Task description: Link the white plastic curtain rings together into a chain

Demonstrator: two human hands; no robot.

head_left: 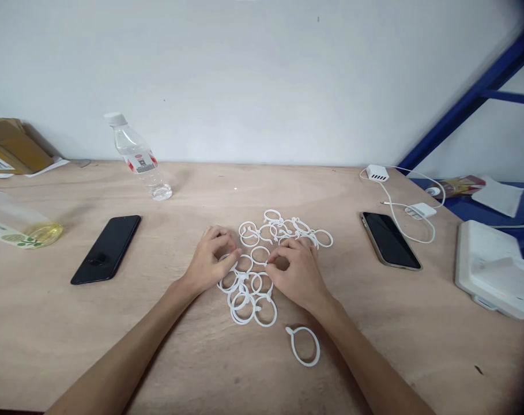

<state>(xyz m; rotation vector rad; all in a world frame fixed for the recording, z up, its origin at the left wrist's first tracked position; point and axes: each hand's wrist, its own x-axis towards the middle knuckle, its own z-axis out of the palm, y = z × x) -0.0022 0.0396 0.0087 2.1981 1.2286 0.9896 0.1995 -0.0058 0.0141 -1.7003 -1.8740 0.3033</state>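
Note:
Many thin white plastic rings, each with a small knob or tab, lie in two loose clusters on the wooden table. My left hand (213,258) is at the left of the near cluster (266,324), its fingers curled and thumb close to the index finger. A ring passes beside its thumb; whether it is gripped I cannot tell. My right hand (298,272) pinches the edge of a white ring (260,247) between thumb and index finger. Just beyond the right hand sits the far cluster (324,237). One single ring (305,347) lies apart, near the right forearm.
A black phone (106,249) and a clear bottle (141,158) are on the left, with an oil container (23,233) and cardboard box (22,144) farther out. On the right are another phone (390,239), a white charger with cable (377,173) and a white device (495,271).

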